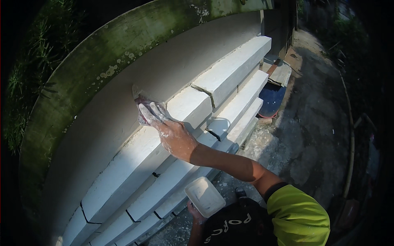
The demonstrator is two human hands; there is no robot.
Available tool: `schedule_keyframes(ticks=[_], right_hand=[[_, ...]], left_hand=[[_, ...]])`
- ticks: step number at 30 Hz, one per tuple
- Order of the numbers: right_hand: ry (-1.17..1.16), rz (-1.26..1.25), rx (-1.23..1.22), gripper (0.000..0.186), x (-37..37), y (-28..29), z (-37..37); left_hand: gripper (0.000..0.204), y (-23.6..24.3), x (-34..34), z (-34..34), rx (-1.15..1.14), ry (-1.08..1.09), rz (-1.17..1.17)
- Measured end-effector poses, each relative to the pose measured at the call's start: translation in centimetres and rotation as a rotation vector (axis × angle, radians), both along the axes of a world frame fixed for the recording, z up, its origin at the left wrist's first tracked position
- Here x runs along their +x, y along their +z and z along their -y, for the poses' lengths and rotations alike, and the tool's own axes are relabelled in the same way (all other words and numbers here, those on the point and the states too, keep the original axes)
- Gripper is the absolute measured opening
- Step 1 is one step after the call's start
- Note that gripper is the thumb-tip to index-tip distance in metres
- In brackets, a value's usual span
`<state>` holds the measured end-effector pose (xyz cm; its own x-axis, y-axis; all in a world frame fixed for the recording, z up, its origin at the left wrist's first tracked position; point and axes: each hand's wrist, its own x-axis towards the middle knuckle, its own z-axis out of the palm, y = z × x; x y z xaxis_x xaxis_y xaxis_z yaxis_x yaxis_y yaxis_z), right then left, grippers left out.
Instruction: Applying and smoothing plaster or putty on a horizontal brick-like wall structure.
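My right hand [174, 135] is smeared with white and reaches across to the wall. Its fingers press a crumpled purplish rag [142, 119] against the grey wall face [123, 78], just above the top white ledge [188, 104]. A damp-looking patch shows on the wall beside the rag. Low in the view, near my body, my left hand [196, 212] grips the edge of a shallow white plastic tub [205, 197]. Some pale residue coats the inside of the tub. Most of the left hand's fingers are hidden beneath it.
White stepped ledges [238, 92] run diagonally along the wall, with dark gaps between sections. A mossy green wall top [69, 78] curves above. Beyond the ledges stands a dark blue container [272, 100] with a board on it. A concrete path [305, 123] runs along the right.
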<state>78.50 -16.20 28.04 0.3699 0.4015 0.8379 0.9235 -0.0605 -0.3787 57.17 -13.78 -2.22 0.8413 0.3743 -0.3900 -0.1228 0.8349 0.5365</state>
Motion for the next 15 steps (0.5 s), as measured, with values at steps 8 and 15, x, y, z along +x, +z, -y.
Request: schedule_keyframes(ticks=[8,15], right_hand=[[-0.519,-0.044,0.471,0.057,17.5,4.7,9.1],[-0.665,-0.079,0.18,0.004,17.1,6.1,3.8]], left_hand=[[0.06,0.8,-0.7,-0.3,-0.069,0.036,0.024],[0.059,-0.1,-1.0,0.1,-0.015,0.106,0.031]])
